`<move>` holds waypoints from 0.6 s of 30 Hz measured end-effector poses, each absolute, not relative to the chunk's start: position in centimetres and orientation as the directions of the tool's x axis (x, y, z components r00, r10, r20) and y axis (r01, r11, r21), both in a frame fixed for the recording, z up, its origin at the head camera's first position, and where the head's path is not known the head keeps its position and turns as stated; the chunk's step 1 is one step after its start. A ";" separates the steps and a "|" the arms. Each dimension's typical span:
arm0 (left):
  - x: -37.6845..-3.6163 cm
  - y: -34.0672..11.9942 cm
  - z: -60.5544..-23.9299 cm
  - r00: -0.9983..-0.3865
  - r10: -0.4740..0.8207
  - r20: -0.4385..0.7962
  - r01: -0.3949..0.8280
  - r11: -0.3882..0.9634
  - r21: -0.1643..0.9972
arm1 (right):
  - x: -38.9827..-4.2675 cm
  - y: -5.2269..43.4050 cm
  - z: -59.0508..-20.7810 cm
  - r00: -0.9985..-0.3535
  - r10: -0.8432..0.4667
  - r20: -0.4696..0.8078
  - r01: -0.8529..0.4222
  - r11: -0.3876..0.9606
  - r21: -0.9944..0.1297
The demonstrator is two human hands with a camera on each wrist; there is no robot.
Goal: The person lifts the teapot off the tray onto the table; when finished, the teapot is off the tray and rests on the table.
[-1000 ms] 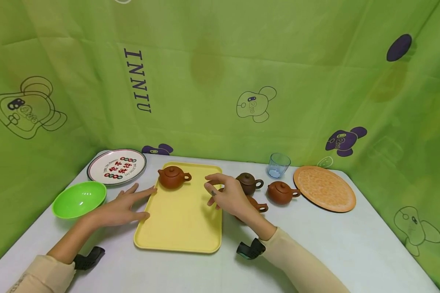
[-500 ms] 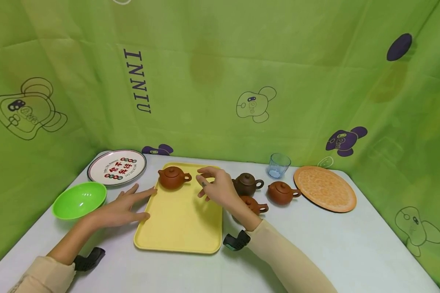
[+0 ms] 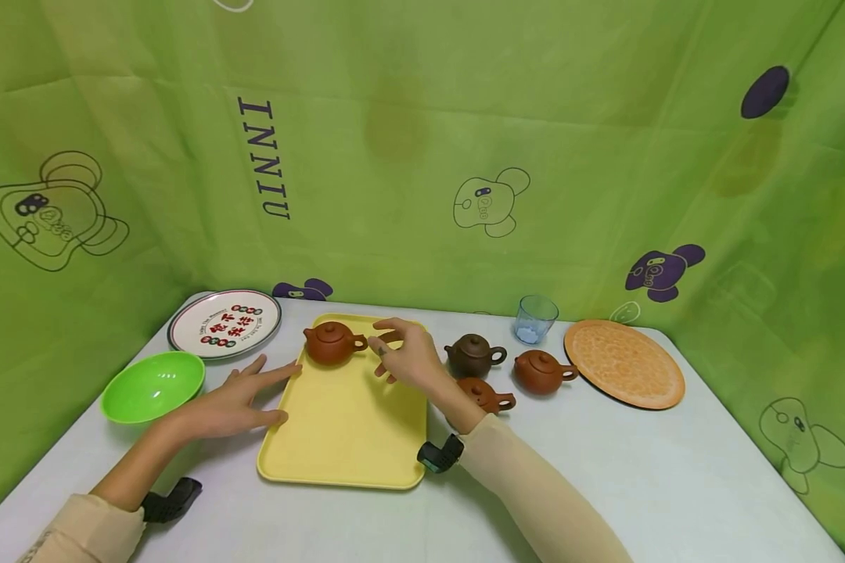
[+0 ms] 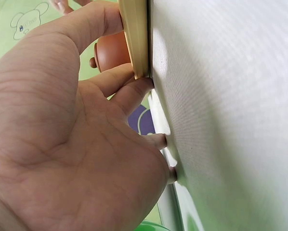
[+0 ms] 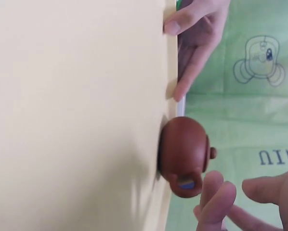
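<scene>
A reddish-brown teapot (image 3: 331,344) stands upright at the far left of the yellow tray (image 3: 345,438). My left hand (image 3: 228,403) has its fingers spread, thumb and fingertips touching the tray's left rim (image 4: 137,38). Over the tray, my right hand (image 3: 410,358) hovers just right of the teapot's handle (image 5: 186,186), fingers loosely bent and holding nothing. A small gap parts its fingertips from the handle in the right wrist view. Right of the tray are a dark brown teapot (image 3: 473,356), a reddish-brown one (image 3: 489,393) partly behind my right forearm, and another (image 3: 538,373).
A white plate (image 3: 224,323) with red lettering and a bright green bowl (image 3: 151,387) are on the left. A bluish glass (image 3: 535,320) and a round orange board (image 3: 623,363) stand at the back right. Green cloth (image 3: 394,195) walls the table in.
My right hand has moved left over the tray, toward the handle of the teapot on it. The left hand, tray and teapots have stayed in place.
</scene>
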State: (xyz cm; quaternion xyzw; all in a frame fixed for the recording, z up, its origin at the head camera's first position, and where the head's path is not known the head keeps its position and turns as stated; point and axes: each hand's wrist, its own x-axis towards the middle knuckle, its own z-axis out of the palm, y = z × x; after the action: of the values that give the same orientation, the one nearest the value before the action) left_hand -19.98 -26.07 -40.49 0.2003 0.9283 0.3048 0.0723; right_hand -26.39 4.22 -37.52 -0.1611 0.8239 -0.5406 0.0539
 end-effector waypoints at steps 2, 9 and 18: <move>-20.0 -26.1 -40.5 -0.910 0.415 -0.013 0.327 0.735 0.594 | -26.7 4.0 -37.8 -0.941 -0.332 0.065 -0.192 0.368 -0.910; -19.9 -26.1 -40.5 -0.911 0.413 -0.013 0.325 0.735 0.595 | -27.4 3.3 -38.3 -0.943 -0.329 0.044 -0.170 0.366 -0.915; -19.9 -26.0 -40.4 -0.912 0.410 -0.022 0.317 0.737 0.596 | -28.0 2.8 -39.1 -0.936 -0.351 0.029 -0.162 0.356 -0.920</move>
State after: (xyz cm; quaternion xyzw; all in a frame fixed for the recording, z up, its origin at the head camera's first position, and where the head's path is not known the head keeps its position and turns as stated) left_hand -19.87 -26.02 -40.41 0.1957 0.9289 0.3050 0.0763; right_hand -28.05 2.76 -39.09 -0.1567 0.8190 -0.5452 0.0868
